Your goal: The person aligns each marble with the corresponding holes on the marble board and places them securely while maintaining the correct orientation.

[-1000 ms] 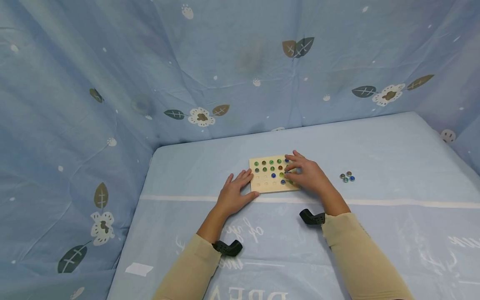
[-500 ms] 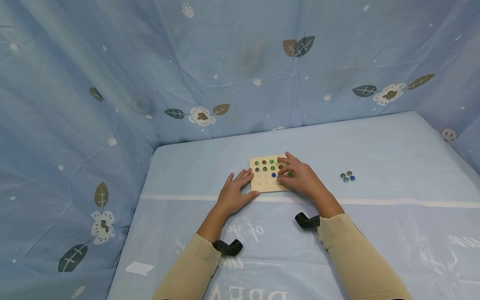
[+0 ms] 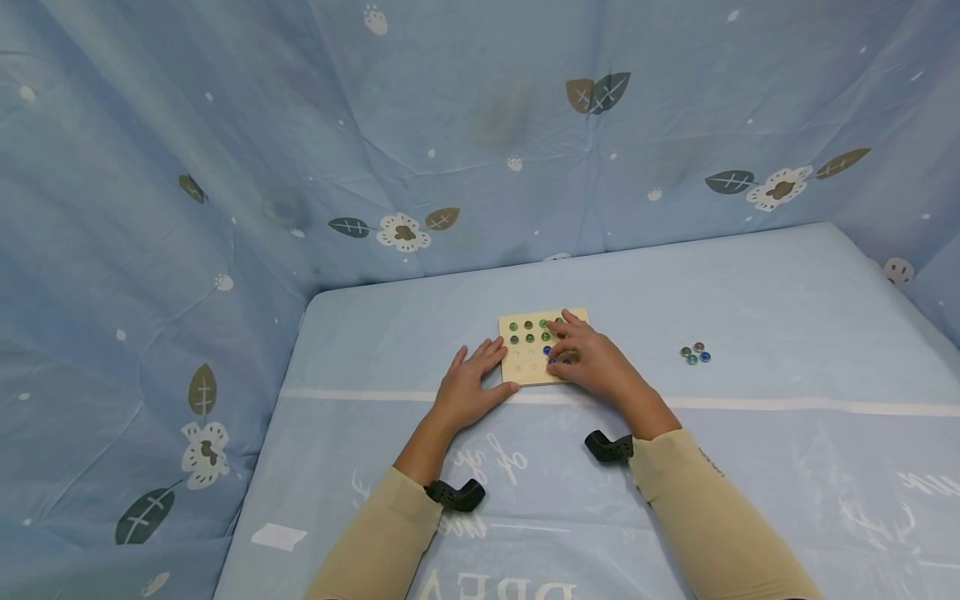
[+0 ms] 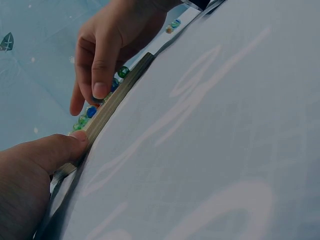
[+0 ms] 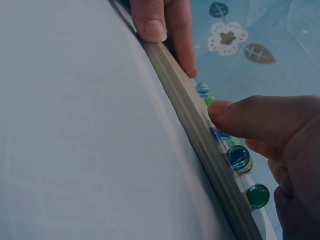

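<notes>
A pale wooden board (image 3: 523, 377) with rows of round hollows lies on the table, many hollows filled with glass marbles (image 3: 529, 338). My left hand (image 3: 468, 390) lies at the board's left side, fingers extended, its thumb touching the front edge. Over the front right part my right hand (image 3: 596, 360) is bent, pinching a dark marble (image 4: 97, 100) between thumb and fingers, low at the board's surface. It covers much of the right-hand columns. In the right wrist view a green marble (image 5: 257, 196) and a blue swirled marble (image 5: 240, 158) sit near the board's edge.
Several loose marbles (image 3: 692, 360) are grouped on the table right of the board. Patterned blue cloth (image 3: 480, 133) rises behind and on the left. A white patch (image 3: 278, 537) is at the table's front left.
My right hand has shifted left and slightly toward me across the board, uncovering the back right corner. The left hand and the loose marbles have stayed put.
</notes>
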`<state>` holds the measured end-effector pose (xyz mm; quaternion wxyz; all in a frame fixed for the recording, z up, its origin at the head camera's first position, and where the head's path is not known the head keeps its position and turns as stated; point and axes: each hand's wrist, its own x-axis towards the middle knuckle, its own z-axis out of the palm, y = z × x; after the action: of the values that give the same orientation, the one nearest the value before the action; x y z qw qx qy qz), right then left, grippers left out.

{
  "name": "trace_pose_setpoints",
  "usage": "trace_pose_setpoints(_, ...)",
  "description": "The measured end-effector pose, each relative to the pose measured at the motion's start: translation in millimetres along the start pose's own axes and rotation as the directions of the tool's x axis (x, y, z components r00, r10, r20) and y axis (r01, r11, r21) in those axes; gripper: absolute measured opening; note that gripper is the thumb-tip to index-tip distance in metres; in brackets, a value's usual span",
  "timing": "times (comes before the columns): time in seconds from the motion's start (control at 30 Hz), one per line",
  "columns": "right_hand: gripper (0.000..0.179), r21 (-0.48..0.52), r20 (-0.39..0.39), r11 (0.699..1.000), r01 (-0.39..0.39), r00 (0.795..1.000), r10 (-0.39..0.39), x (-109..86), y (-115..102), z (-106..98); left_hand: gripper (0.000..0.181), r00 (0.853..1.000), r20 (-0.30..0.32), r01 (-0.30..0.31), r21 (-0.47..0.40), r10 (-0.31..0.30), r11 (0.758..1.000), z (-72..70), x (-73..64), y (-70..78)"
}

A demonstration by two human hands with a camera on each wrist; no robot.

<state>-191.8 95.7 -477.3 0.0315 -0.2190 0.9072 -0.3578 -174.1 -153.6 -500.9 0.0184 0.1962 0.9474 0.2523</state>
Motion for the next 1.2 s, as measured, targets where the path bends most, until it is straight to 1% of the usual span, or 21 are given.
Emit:
trace_pose_setpoints(0.27,0.014,-0.03,0.009,0.999,0.024,1.0,-0.024,-0.5,-1.1,0.1,0.07,1.0,-0.004,-0.001,0.005,0.001,1.0,-0.4,0.1,0.0)
trace_pose_setpoints(0.53,0.017,-0.054,0.015,0.998,0.021,1.0,-0.02,-0.4,-0.6,1.4,0.071,1.0,-0.017,0.002,0.028,-0.002,1.0,-0.6,1.7,0.7)
trace_pose_setpoints(0.7,0.016,-0.055,0.006,0.998,0.028,1.0,-0.028,-0.2,-0.3,1.8,0.072,1.0,-0.019,0.011,0.023,-0.011,1.0,-0.4,1.9,1.1)
trace_pose_setpoints(1.2,0.018,-0.049,0.015,0.998,0.026,1.0,-0.025,-1.1,-1.7,0.9,0.073,1.0,-0.025,0.0,0.015,0.001,1.0,0.1,2.0,0.4)
